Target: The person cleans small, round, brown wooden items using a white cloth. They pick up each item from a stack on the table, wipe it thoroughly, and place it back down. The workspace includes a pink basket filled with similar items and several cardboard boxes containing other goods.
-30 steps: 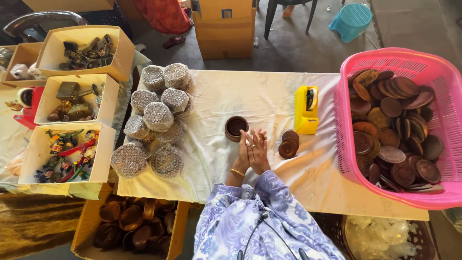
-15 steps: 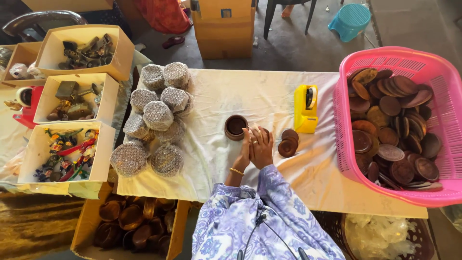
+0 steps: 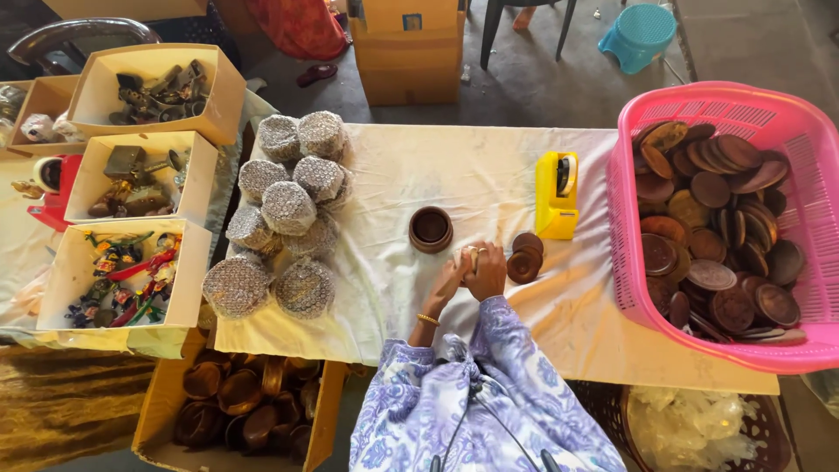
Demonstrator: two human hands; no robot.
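Observation:
My left hand (image 3: 447,281) and my right hand (image 3: 488,273) are pressed together over the white cloth (image 3: 454,166), both closed on a small pale object (image 3: 469,260) that is mostly hidden by the fingers. A round brown wooden bowl (image 3: 431,229) stands just beyond my left hand. A short stack of brown wooden lids (image 3: 526,258) lies right beside my right hand. A yellow tape dispenser (image 3: 557,194) stands a little farther back on the right.
A pink plastic basket (image 3: 813,201) full of brown wooden lids fills the right end. Several bubble-wrapped bundles (image 3: 288,210) are piled at the left of the cloth. Cardboard boxes (image 3: 197,162) of small brass items line the far left. A box of brown bowls (image 3: 236,402) sits below.
My hands have drawn slightly towards me and the fingers have closed down around the pale object. Nothing else on the cloth has moved.

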